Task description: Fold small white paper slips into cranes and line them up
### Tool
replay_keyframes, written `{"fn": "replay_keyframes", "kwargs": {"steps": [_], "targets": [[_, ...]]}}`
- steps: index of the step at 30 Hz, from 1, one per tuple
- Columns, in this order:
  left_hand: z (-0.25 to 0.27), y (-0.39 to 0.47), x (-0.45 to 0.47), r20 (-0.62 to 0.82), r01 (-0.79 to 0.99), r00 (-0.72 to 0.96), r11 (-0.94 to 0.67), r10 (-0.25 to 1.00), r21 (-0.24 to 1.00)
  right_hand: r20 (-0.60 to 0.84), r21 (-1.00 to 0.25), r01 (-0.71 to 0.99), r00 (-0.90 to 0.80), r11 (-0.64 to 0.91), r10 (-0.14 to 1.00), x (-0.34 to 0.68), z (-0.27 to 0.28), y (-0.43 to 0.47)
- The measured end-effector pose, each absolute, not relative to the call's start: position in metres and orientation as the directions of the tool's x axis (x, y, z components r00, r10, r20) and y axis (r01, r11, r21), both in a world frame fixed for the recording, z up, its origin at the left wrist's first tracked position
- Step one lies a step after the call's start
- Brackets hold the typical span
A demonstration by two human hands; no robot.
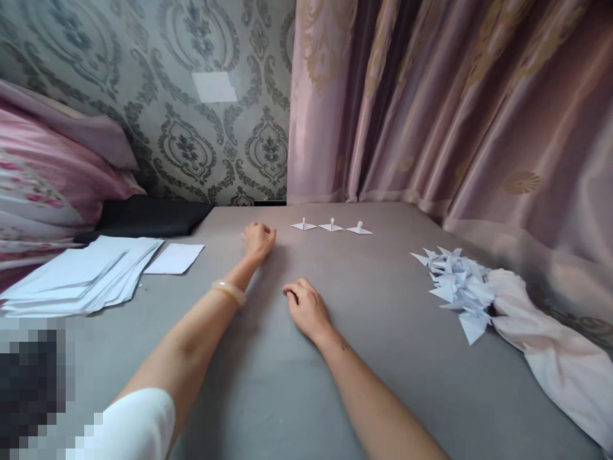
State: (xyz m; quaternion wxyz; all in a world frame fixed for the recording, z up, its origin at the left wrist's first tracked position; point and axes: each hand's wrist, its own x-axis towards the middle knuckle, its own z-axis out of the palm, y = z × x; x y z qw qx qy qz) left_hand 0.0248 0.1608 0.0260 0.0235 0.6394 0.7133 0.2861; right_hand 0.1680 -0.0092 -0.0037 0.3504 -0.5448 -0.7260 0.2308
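Note:
My left hand reaches to the far part of the grey surface, its fingers curled together; whatever they may hold is hidden. A light bracelet circles that wrist. To the right of this hand, three white folded paper cranes stand in a row: a left one, a middle one and a right one. Nearer to me, my right hand rests on the surface with fingers curled in, and nothing shows in it.
At the left lie a stack of white paper sheets, a smaller white paper piece and a black flat item. A heap of folded paper cranes sits at right, against a pale bunched cloth. Pink curtains hang behind.

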Motion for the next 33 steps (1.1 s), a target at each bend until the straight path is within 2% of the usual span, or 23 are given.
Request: {"fn": "replay_keyframes", "kwargs": {"steps": [7,14,18,23,28,33], "targets": [[0.043,0.099,-0.088,0.349,0.833,-0.351,0.12,0.869,0.541,0.276,-0.66,0.666,-0.218,0.349,0.936,0.17,-0.004,-0.011],[0.045,0.074,-0.18,0.403,0.709,-0.604,0.233,0.688,0.665,0.312,-0.58,0.691,-0.3,0.431,0.901,0.171,-0.006,-0.008],[0.035,0.07,-0.197,0.396,0.727,-0.558,0.2,0.729,0.656,0.223,-0.594,0.675,-0.383,0.437,0.896,0.175,0.004,0.0],[0.025,0.076,-0.186,0.329,0.813,-0.374,0.136,0.867,0.566,0.105,-0.6,0.694,-0.425,0.398,0.899,0.18,0.015,0.007],[0.019,0.084,-0.182,0.231,0.869,-0.326,0.195,0.917,0.455,0.124,-0.624,0.663,-0.438,0.413,0.89,0.184,0.01,0.01],[0.016,0.081,-0.184,0.191,0.885,-0.332,0.235,0.924,0.401,0.166,-0.624,0.66,-0.411,0.419,0.896,0.186,0.001,0.009]]}}
